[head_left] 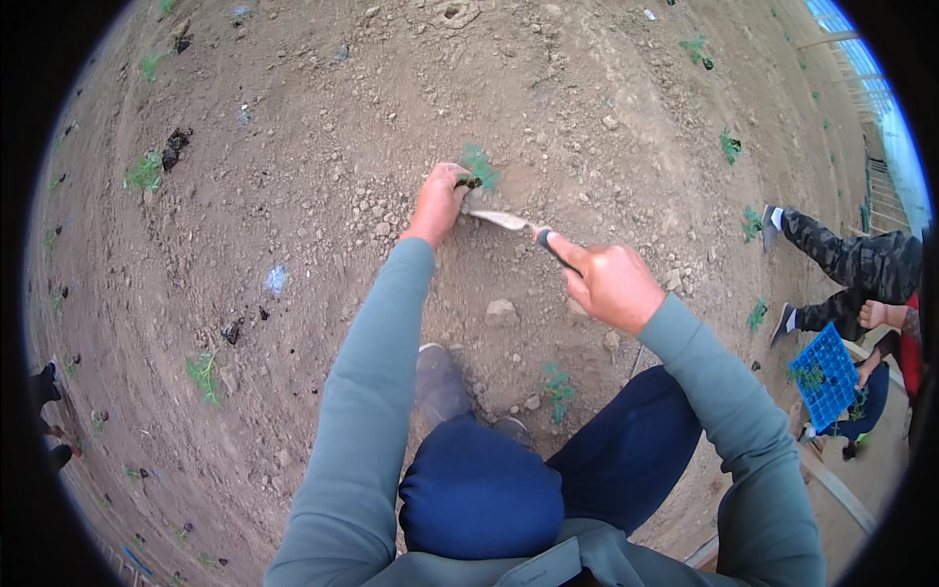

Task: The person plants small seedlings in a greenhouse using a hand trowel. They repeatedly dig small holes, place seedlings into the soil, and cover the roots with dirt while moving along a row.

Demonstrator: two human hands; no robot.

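My left hand (pixel 442 198) is down at the soil, its fingertips closed on the dark root plug at the base of a green seedling (pixel 480 167). In my right hand (pixel 615 282) is a hand trowel (pixel 500 219), held by its dark handle. The trowel's soil-coated blade points left, and its tip meets the ground just below my left fingertips; how deep the tip sits is hidden. Another seedling (pixel 557 391) stands in the soil between my knees, near my shoes.
Seedlings with dark root plugs lie at the left, one (pixel 144 172) upper left, another (pixel 204 376) lower down. Stones (pixel 502 313) dot the soil. At the right, a person in camouflage trousers stands near a blue seedling tray (pixel 823 376) held by a hand. Parts of people show far left.
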